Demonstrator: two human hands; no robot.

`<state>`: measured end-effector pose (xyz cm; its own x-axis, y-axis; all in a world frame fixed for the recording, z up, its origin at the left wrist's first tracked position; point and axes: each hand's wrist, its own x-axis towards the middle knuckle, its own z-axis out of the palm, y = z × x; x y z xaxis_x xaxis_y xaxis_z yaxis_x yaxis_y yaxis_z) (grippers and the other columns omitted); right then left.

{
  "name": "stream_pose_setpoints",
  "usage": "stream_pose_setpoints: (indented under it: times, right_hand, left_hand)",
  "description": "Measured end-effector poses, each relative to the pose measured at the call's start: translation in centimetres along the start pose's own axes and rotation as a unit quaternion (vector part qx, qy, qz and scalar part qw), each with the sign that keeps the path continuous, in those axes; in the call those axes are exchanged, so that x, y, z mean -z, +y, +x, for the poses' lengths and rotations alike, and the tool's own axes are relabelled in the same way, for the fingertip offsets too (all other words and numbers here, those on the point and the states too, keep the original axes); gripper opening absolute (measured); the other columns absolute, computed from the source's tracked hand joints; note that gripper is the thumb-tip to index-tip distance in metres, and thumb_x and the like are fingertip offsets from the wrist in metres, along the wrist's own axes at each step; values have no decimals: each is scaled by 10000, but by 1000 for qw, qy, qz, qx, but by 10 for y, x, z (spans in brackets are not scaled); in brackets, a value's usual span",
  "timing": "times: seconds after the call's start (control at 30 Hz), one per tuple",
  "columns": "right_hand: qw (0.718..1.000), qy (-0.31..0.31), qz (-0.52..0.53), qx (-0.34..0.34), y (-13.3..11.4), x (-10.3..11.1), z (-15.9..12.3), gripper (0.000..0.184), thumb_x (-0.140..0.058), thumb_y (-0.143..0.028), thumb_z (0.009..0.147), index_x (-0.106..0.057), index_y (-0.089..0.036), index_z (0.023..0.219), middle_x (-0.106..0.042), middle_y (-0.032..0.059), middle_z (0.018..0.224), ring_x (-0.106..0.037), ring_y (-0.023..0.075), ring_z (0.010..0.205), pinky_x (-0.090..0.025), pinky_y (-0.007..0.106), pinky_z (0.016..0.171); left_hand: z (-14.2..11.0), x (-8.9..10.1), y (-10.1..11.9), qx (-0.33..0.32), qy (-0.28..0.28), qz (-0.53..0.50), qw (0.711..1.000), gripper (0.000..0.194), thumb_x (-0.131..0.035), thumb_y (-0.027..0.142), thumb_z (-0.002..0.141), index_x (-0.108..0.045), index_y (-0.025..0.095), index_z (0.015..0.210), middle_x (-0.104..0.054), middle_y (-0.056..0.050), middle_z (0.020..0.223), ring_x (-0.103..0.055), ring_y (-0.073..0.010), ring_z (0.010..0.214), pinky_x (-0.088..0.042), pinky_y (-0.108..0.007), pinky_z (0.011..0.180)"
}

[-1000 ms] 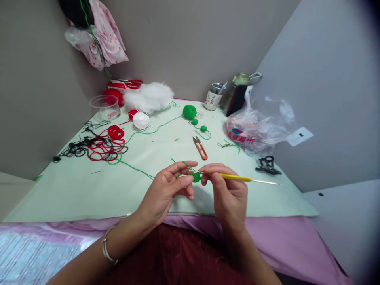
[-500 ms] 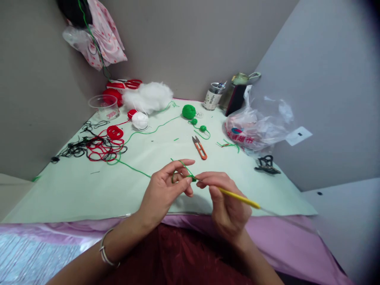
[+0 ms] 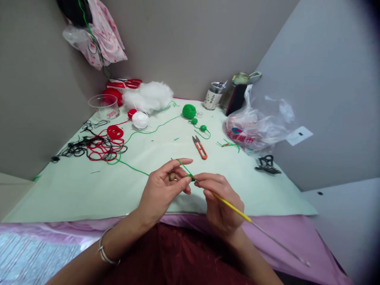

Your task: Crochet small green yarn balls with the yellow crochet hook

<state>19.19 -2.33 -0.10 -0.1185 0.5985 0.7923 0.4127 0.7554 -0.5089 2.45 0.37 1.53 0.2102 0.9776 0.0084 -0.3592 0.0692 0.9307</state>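
My left hand (image 3: 162, 188) pinches a small green crochet piece (image 3: 192, 178) between thumb and middle finger, and a green yarn strand (image 3: 133, 168) runs over its raised index finger. My right hand (image 3: 218, 198) is closed on a yellow-handled crochet hook (image 3: 234, 208). The hook's tip meets the green piece and its metal end points down to the right. Both hands hover just above the near edge of the pale green mat (image 3: 74, 190). The strand leads back across the mat toward a green yarn ball (image 3: 189, 111).
Orange thread snips (image 3: 200, 147) lie just beyond my hands. Tangled red and black yarn (image 3: 95, 144) lies at left, with a plastic cup (image 3: 103, 107), white stuffing (image 3: 148, 96) and a white ball (image 3: 140, 120) behind. A plastic bag (image 3: 257, 126), jar (image 3: 212, 96) and black clip (image 3: 267, 164) are at right.
My right hand has swung the hook so its rear end drops from level down to the right. The left index finger has lifted the yarn, and the green piece is now mostly hidden between the fingers.
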Motion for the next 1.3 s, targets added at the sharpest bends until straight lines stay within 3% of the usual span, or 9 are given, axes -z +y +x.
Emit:
stream_pose_setpoints:
  times: [0.13,0.47,0.63,0.77,0.87,0.97,1.13,1.23,1.3]
  right_hand:
    - [996,27,59,-62,0,2,0,248,-512,-74,1039,-699,-225,1102,-770,45,982,-738,173,910,-611,329,797]
    - [999,-19,-48,-1,1,3,-1,280,-552,-67,1013,-695,-242,1178,-763,65,1031,-744,190,967,-634,323,810]
    - [985,-22,-160,56,4,0,-14,459,-632,-69,979,-697,-329,1352,-746,67,1095,-744,217,988,-645,352,788]
    - [997,40,-9,-59,2,-1,-5,316,-581,-94,1011,-752,-290,1191,-740,45,957,-719,202,887,-617,356,754]
    - [972,88,153,-153,1,-1,7,218,-554,-175,1047,-759,-242,1016,-698,25,846,-668,168,725,-577,337,668]
    - [963,74,186,-182,2,-3,12,196,-577,-205,1046,-763,-236,994,-731,36,913,-663,155,700,-576,328,642]
    - [996,38,14,-81,1,-7,1,257,-619,-115,1007,-769,-279,1135,-772,44,984,-731,193,878,-615,341,751]
    - [996,26,-85,-6,2,-7,-3,312,-660,-85,974,-771,-278,1193,-768,78,1078,-741,211,949,-621,343,771]
    - [997,47,-59,-34,3,-5,-1,276,-633,-100,992,-773,-268,1162,-760,72,1004,-730,212,903,-613,354,744]
  left_hand:
    - [0,0,1,-2,-11,-4,1000,316,-852,190,833,-787,203,1142,-673,54,754,-701,-89,646,-599,-200,667]
    - [-3,-4,6,9,12,21,1000,371,-900,211,773,-790,192,1128,-661,40,751,-663,-103,635,-588,-209,636]
    - [-3,-2,5,102,-32,-79,991,572,-920,260,771,-739,234,1313,-638,54,810,-376,10,410,-301,-135,365]
    - [-1,2,6,167,-55,-166,970,408,-870,258,833,-785,169,1221,-459,106,594,-190,18,396,-183,-128,368]
    - [0,0,9,137,-30,-151,979,355,-874,227,815,-808,183,1160,-569,61,737,-220,41,404,-168,-135,373]
    - [-2,-3,8,111,-30,-112,987,387,-899,236,790,-814,234,1168,-608,40,875,-303,47,410,-191,-144,372]
    - [-4,-8,-4,63,0,-93,994,392,-906,245,796,-812,252,1176,-654,28,895,-427,17,435,-287,-152,394]
    - [-2,-8,-6,122,-28,-144,982,418,-895,267,815,-800,216,1219,-559,66,675,-350,5,415,-270,-137,394]
    - [0,-5,-3,167,-43,-180,968,385,-887,261,820,-815,165,1186,-444,96,583,-280,2,417,-257,-124,391]
